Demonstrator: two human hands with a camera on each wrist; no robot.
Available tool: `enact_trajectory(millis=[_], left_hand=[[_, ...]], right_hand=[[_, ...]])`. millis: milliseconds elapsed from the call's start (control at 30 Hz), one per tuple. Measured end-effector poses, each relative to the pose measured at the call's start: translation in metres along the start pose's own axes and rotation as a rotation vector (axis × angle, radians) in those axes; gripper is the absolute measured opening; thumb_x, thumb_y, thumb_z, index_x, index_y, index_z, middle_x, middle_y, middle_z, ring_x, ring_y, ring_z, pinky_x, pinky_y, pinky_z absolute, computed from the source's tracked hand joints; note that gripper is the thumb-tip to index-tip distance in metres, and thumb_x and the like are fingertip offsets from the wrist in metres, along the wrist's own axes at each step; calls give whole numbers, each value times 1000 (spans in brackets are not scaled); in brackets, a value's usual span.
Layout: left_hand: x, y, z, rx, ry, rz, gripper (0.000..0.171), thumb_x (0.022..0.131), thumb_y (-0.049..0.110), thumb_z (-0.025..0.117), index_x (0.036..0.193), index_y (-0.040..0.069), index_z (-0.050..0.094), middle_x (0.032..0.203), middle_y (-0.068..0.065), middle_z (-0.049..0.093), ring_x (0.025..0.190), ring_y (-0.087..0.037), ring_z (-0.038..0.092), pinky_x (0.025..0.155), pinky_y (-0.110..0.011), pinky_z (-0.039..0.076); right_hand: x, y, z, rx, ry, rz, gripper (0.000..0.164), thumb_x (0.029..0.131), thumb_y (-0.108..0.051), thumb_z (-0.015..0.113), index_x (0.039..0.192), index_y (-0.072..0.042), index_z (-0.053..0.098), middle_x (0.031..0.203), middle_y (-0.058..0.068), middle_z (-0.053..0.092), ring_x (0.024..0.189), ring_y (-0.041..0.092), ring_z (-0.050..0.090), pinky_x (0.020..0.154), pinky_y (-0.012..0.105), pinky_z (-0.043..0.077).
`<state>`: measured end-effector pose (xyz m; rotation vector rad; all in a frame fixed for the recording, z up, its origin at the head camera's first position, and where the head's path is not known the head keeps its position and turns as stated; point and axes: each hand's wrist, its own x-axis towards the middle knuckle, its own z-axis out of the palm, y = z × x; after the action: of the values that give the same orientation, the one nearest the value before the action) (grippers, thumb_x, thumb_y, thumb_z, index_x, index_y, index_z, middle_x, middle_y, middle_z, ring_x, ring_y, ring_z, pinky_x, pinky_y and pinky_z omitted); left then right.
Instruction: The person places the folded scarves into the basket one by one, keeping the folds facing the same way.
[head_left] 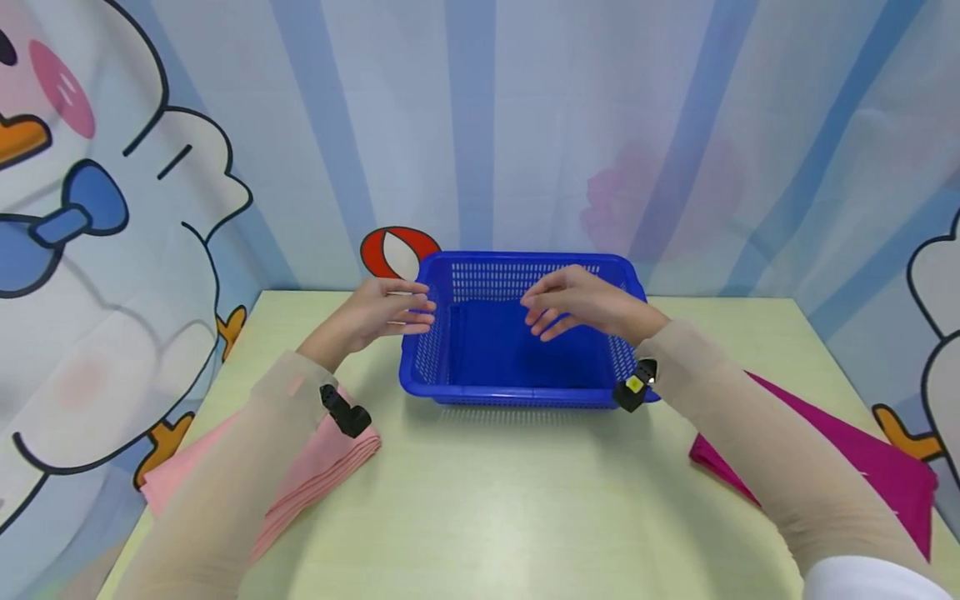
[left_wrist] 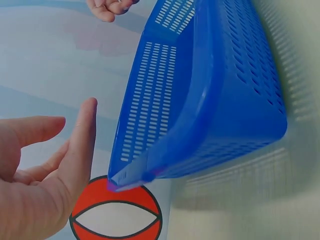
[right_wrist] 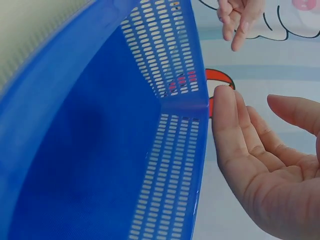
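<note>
A blue plastic basket [head_left: 525, 393] with slotted walls stands on the table, with nothing inside it. My left hand [head_left: 382, 310] hovers by its left rim, fingers extended and holding nothing. In the left wrist view, a gap shows between that hand [left_wrist: 50, 170] and the basket [left_wrist: 240, 100]. Above the basket's right half hangs my right hand [head_left: 581, 304], its fingers loosely bent and nothing in them. The right wrist view shows this hand [right_wrist: 265, 160] beside the slotted wall [right_wrist: 175, 165], thumb apart from the fingers.
Folded pink cloth [head_left: 322, 467] lies on the table at left, partly under my left forearm. A folded magenta cloth [head_left: 847, 450] lies at right, partly hidden by my right forearm. A curtain [head_left: 525, 125] with cartoon prints rises behind the pale table [head_left: 480, 500].
</note>
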<state>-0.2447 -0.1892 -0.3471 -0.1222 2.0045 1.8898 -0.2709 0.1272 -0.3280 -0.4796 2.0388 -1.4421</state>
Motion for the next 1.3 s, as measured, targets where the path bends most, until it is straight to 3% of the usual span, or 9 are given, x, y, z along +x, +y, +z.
enact_trajectory(millis=[233, 400, 500, 633, 1033, 1300], left_hand=[[-7, -5, -10, 4, 17, -1, 45, 102, 9, 57, 144, -5, 44, 136, -30, 54, 118, -41, 60, 91, -41, 54], [-14, -9, -15, 26, 28, 0, 46, 102, 9, 57, 144, -4, 45, 132, -28, 58, 104, -31, 69, 91, -42, 54], [-19, -12, -19, 29, 30, -1, 45, 102, 9, 58, 144, -3, 46, 131, -28, 58, 100, -28, 70, 91, -42, 54], [-23, -17, -25, 39, 43, -9, 45, 102, 10, 57, 144, -3, 45, 133, -27, 57, 104, -29, 69, 91, -41, 54], [-37, -25, -38, 73, 70, -26, 48, 103, 14, 56, 146, -3, 42, 136, -26, 56, 105, -25, 69, 92, -38, 54], [-50, -34, -50, 56, 82, -29, 49, 104, 14, 55, 147, -4, 40, 140, -29, 51, 108, -26, 68, 92, -37, 54]], right_hand=[[7, -9, 13, 33, -29, -16, 30, 102, -11, 57, 127, 7, 58, 104, 22, 67, 98, 42, 66, 84, 45, 58], [15, -10, 22, 39, -47, -14, 30, 103, -12, 56, 126, 7, 59, 104, 24, 68, 100, 47, 65, 84, 46, 58], [19, -9, 28, 39, -56, -12, 32, 103, -13, 57, 127, 7, 59, 108, 28, 66, 95, 43, 68, 84, 46, 58], [23, -9, 35, 50, -75, -13, 33, 103, -13, 56, 128, 8, 58, 113, 34, 62, 91, 38, 70, 84, 46, 58], [34, -16, 56, 91, -127, -41, 32, 103, -10, 56, 128, 9, 58, 115, 31, 65, 92, 36, 71, 84, 44, 58], [42, -28, 81, 100, -186, -49, 29, 101, -10, 60, 123, 10, 61, 117, 34, 63, 99, 45, 67, 83, 43, 58]])
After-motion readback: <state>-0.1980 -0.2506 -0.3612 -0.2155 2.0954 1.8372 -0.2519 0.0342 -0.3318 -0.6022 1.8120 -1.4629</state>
